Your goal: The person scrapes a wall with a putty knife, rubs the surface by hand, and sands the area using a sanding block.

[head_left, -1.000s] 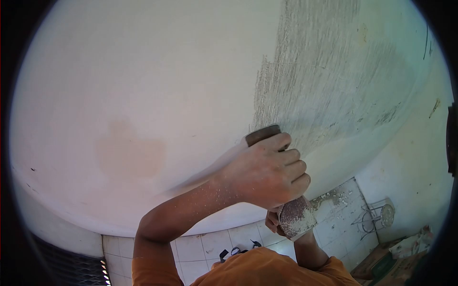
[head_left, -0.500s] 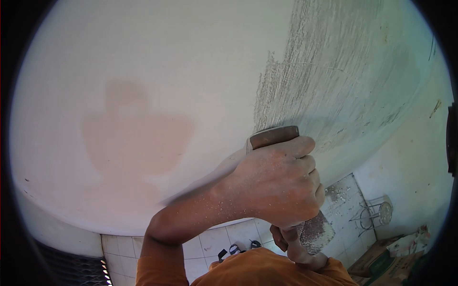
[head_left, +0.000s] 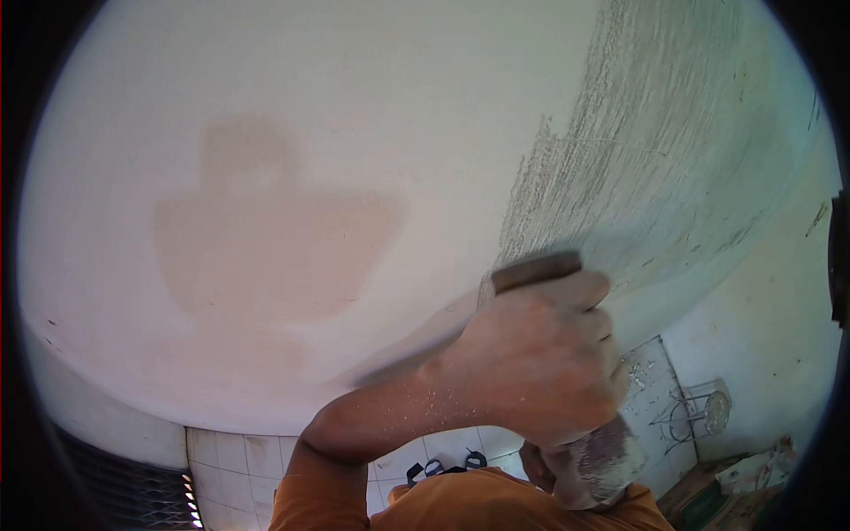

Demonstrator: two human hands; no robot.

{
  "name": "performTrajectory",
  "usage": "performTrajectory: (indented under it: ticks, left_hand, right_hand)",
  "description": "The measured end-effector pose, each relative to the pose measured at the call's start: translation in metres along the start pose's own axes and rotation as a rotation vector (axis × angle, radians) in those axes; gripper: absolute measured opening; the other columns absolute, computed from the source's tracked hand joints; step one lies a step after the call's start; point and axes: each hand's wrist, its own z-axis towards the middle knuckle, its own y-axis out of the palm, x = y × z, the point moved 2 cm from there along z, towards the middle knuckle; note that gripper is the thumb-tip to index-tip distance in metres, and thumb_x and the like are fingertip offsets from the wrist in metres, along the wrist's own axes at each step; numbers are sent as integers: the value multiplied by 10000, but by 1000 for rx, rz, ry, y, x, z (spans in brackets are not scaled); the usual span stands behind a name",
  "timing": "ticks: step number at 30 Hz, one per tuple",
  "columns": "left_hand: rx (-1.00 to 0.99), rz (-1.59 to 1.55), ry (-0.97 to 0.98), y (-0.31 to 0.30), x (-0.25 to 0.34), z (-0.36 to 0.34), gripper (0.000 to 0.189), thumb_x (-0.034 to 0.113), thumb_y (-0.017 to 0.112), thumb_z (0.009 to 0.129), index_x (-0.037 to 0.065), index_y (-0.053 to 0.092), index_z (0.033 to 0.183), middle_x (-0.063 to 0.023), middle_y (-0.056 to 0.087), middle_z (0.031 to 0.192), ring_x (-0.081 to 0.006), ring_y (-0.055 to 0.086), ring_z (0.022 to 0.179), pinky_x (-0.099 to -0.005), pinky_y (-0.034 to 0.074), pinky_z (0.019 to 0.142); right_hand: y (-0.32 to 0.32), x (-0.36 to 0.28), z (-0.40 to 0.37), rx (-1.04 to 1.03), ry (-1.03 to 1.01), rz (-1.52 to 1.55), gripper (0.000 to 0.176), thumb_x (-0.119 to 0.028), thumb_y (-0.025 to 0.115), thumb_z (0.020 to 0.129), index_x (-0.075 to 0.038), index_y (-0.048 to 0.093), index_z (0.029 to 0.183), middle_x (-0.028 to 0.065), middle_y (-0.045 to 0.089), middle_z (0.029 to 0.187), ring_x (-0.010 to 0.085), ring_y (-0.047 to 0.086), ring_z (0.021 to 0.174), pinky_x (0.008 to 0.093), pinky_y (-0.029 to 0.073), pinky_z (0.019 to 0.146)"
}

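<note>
My left hand [head_left: 549, 358], dusted with white powder, is closed around a brown, straight-edged scraper [head_left: 537, 272]. The scraper is against the white wall [head_left: 425, 133], near the lower left end of a grey, streaky scratched patch [head_left: 620, 168]. My fingers and palm hide most of the tool. Lower down, close to my orange shirt [head_left: 487, 504], is my right hand [head_left: 542, 465], partly behind my left hand and blurred. Its fingers look curled. Beside it shows a purplish-brown, white-dusted shape [head_left: 611, 456] that I cannot make out.
On the right, a wire-legged stool [head_left: 699, 411] stands on the tiled floor [head_left: 230, 456], with pale flakes [head_left: 646, 363] nearby. Flattened cardboard [head_left: 722, 496] lies in the lower right corner. A dark grille [head_left: 124, 487] is at lower left. A shadow [head_left: 274, 239] falls on the wall.
The view has shifted, so the wall patch sits farther right and lower. My left hand and scraper appear slightly right and lower in view, still at the patch's lower end.
</note>
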Motion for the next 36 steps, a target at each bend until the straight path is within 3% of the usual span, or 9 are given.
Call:
performTrajectory:
  ticks: [6,16,19,21,25,28,30,33,36]
  left_hand:
    - [7,-67,-53,0,2,-3,204,177,572,498,123,377,476,17,336,487,-129,413,477,-268,340,516]
    - [-214,-70,-37,-13,5,1,194,207,603,524,128,426,507,12,396,487,-129,467,517,-279,368,564]
    - [-315,-95,-23,-17,4,7,193,218,622,543,123,455,536,10,430,510,-142,491,539,-286,396,598]
    - [-302,-99,-18,-19,6,7,193,220,633,566,108,476,559,5,442,530,-153,504,555,-304,440,650]
    - [187,-80,20,0,16,-20,177,205,632,599,64,529,620,-14,474,583,-168,546,608,-363,499,728]
    - [245,-116,78,2,19,-30,187,198,616,584,34,547,641,-35,498,607,-177,564,614,-377,515,710]
    - [199,-147,167,-5,11,-29,205,200,602,548,22,553,637,-46,511,606,-183,562,586,-354,512,650]
    - [357,-73,262,-10,6,-18,171,192,535,474,65,453,555,-22,415,567,-177,493,570,-315,464,638]
    - [359,-120,279,-10,0,-20,184,202,512,440,70,438,545,-19,408,561,-177,500,573,-312,456,612]
  right_hand:
    - [-2,-19,-15,-70,54,77,331,-360,525,878,-29,510,875,7,439,583,93,384,470,246,284,431]
    - [9,-26,-27,-196,66,203,466,-500,488,924,-40,506,850,-11,375,511,73,304,378,231,207,354]
    - [11,-54,-38,-236,114,258,451,-485,504,918,-36,498,874,-2,393,546,82,323,390,227,246,371]
    - [13,-58,-35,-75,-9,144,426,-438,535,906,-15,495,945,30,453,604,85,363,397,223,306,390]
    - [25,-59,-25,95,-276,445,472,-151,576,878,74,395,1250,84,580,858,123,601,663,246,449,485]
    - [24,-41,-27,-177,-274,653,516,-206,529,867,81,351,1256,139,592,883,151,618,666,235,488,544]
    - [35,-49,-27,-88,-313,554,501,-211,504,882,93,357,1252,135,592,868,140,607,649,236,478,535]
    - [45,-57,-25,58,-374,477,487,-217,469,902,100,358,1255,123,594,850,127,594,634,236,466,527]
    - [39,-61,-26,-54,-336,402,456,-212,448,912,99,386,1240,100,599,861,116,598,653,232,465,551]
